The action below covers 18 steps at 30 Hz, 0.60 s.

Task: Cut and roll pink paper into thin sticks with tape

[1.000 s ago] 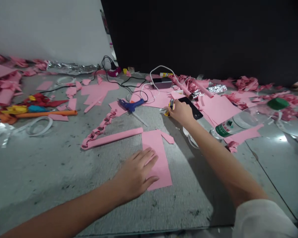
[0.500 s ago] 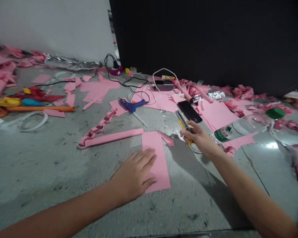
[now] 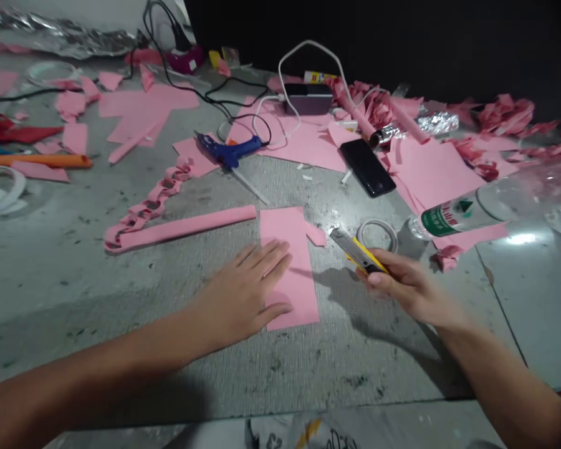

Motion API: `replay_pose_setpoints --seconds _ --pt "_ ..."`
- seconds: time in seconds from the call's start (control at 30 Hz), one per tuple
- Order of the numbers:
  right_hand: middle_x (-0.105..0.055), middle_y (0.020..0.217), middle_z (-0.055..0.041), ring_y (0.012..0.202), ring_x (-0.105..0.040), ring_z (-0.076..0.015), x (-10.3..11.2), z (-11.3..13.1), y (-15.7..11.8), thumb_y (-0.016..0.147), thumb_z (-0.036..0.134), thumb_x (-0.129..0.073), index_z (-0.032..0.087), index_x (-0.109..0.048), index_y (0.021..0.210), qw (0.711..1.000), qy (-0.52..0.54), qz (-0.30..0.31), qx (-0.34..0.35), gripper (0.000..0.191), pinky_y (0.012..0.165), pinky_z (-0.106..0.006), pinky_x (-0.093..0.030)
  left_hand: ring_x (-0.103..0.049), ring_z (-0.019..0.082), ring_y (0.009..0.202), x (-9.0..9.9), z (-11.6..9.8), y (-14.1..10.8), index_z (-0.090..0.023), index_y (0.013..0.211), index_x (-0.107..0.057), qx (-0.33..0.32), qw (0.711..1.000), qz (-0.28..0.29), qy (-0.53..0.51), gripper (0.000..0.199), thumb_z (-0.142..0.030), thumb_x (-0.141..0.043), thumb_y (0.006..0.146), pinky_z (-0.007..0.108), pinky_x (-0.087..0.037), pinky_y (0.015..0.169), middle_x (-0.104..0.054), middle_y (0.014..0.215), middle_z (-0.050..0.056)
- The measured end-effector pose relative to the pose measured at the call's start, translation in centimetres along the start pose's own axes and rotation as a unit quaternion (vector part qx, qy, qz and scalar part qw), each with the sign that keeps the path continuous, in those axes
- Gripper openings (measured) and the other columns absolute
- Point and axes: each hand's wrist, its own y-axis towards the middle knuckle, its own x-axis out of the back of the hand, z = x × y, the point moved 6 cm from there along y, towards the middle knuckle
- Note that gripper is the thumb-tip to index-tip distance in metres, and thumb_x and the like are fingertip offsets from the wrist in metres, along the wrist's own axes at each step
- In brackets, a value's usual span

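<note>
My left hand [image 3: 243, 293] lies flat, fingers spread, on the left half of a pink paper rectangle [image 3: 290, 255] on the grey floor. My right hand [image 3: 404, 287] is closed around a yellow and grey utility knife [image 3: 355, 249], held just above the floor to the right of the paper, its tip pointing up and left. A small pink scrap [image 3: 316, 234] lies by the paper's upper right corner. A folded pink strip [image 3: 182, 227] and a pink paper chain [image 3: 152, 199] lie to the left.
A tape roll [image 3: 378, 232], a plastic water bottle [image 3: 472, 209] and a black phone [image 3: 367, 166] lie beyond my right hand. Farther back are a blue glue gun [image 3: 231, 149], a power bank with cables [image 3: 307, 98], pink sheets and crumpled scraps.
My right hand picked the knife up near the phone and brought it back toward me, beside the pink paper. My left hand stayed on the paper. The view tilted down.
</note>
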Motion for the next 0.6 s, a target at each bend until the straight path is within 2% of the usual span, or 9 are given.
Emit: replay_pose_setpoints --seconds 0.13,0.2,0.3,0.4,0.5,0.6 --pt "-0.07 0.091 -0.0033 0.077 -0.062 -0.0194 0.0 0.8 -0.6 0.106 0.04 -0.068 0.026 -0.077 0.115 0.994 -0.1 0.014 0.035 0.019 0.067 -0.031 -0.049 -0.038 0.037 0.164 -0.2 0.1 -0.3 -0.005 0.164 -0.045 -0.002 1.0 -0.005 -0.011 0.082 -0.065 -0.053 0.108 0.053 -0.027 0.135 -0.04 0.176 0.021" --pt "-0.069 0.087 -0.0026 0.073 -0.061 -0.0188 -0.2 1.0 -0.6 0.105 0.04 -0.07 0.026 -0.078 0.111 0.994 -0.103 0.01 0.029 0.018 0.062 -0.03 -0.047 -0.038 0.037 0.164 -0.2 0.1 -0.4 -0.005 0.164 -0.045 -0.005 1.0 -0.011 -0.017 0.082 -0.066 -0.05 0.109 0.053 -0.025 0.136 -0.04 0.176 0.021" --pt "-0.059 0.073 -0.0002 0.06 -0.049 -0.0147 -0.9 0.2 -0.4 0.104 0.044 -0.072 0.024 -0.078 0.1 0.998 -0.043 0.007 -0.035 0.022 0.05 -0.028 -0.037 -0.039 0.037 0.163 -0.2 0.1 -0.5 -0.005 0.163 -0.046 -0.003 1.0 -0.02 -0.022 0.079 -0.064 -0.047 0.111 0.053 -0.024 0.136 -0.041 0.175 0.021" --pt "-0.048 0.069 0.0025 0.055 -0.039 -0.0118 -2.1 -0.9 -0.4 0.103 0.047 -0.073 0.022 -0.077 0.101 0.994 0.051 0.017 -0.097 0.025 0.046 -0.026 -0.03 -0.04 0.038 0.163 -0.2 0.1 -0.5 -0.005 0.163 -0.047 -0.001 0.999 -0.021 -0.029 0.078 -0.062 -0.048 0.111 0.055 -0.026 0.136 -0.043 0.174 0.022" --pt "-0.046 0.073 0.0027 0.056 -0.036 -0.0111 -2.6 -1.3 -0.5 0.103 0.048 -0.073 0.023 -0.075 0.107 0.983 0.127 0.017 -0.13 0.026 0.045 -0.025 -0.031 -0.039 0.037 0.163 -0.2 0.2 -0.5 -0.008 0.165 -0.046 0.002 0.999 -0.023 -0.04 0.077 -0.062 -0.049 0.111 0.056 -0.026 0.136 -0.042 0.175 0.021" --pt "-0.056 0.087 -0.0012 0.063 -0.044 -0.0131 -2.7 -0.8 -0.5 0.107 0.046 -0.066 0.026 -0.072 0.118 0.977 0.173 0.05 -0.114 0.024 0.053 -0.027 -0.043 -0.039 0.038 0.163 -0.2 0.2 -0.6 -0.009 0.166 -0.046 0.001 0.999 -0.03 -0.045 0.076 -0.06 -0.052 0.11 0.055 -0.025 0.137 -0.042 0.175 0.02"
